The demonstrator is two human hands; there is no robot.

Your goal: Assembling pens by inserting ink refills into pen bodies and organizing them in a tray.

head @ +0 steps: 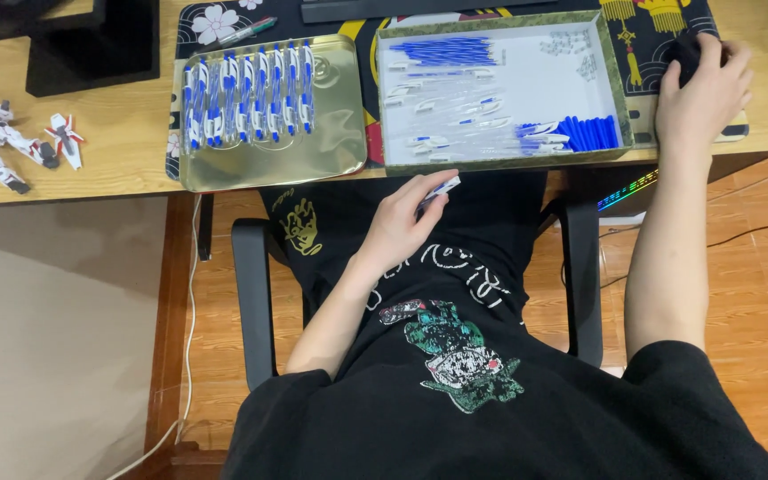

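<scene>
While we look down from the head camera, our left hand (pixel 402 218) is curled below the worktop (pixel 108 133) edge, over the lap, pinching a small white and blue pen part (pixel 442 188) between thumb and fingertips, its tip pointing up toward the box (pixel 615 71) just above. Our right hand (pixel 700 84) lies on the far right of the worktop, fingers draped over a dark mouse (pixel 682 53) and cupping it. The box, shallow with a green patterned rim and a white floor, sits on the worktop between the two hands; it holds loose blue refills (pixel 442 49) at the upper left, a row of blue caps (pixel 588 133) at the lower right, and scattered clear and white pieces across the middle. Just beside it to the left sits a gold tray (pixel 331 133), touching or nearly touching the box, we cannot tell which. In the tray a neat row of assembled blue and white pens (pixel 246 93) lies side by side, filling its upper left. Both box and tray rest on a dark desk mat (pixel 215 22) printed with flowers. Well apart, at the left edge of the worktop, lies a white and red toy robot (pixel 2 138). We sit in a black chair (pixel 255 293) over an orange tiled floor (pixel 757 267).
</scene>
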